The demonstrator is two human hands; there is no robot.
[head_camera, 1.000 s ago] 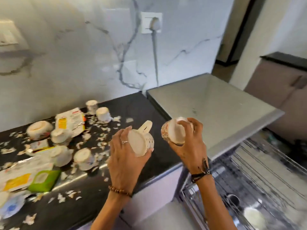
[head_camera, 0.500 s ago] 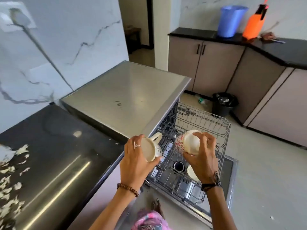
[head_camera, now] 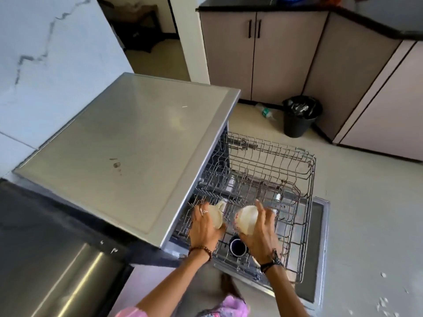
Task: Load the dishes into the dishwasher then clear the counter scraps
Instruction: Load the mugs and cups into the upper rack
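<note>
White cups were in both hands over the pulled-out wire rack (head_camera: 295, 170) of the dishwasher (head_camera: 128, 145). The left hand (head_camera: 204, 225) curled its grip around a cup with a handle (head_camera: 217, 213), held at the rack's near left side, close under the dishwasher's steel top. The right hand (head_camera: 261, 234) gripped a bigger cup with a red pattern (head_camera: 246, 219) just beside it, with some fingers sticking up. A dark mug (head_camera: 238, 247) sat in the rack below the two hands. A black bin (head_camera: 299, 116) stood on the floor beyond the rack.
</note>
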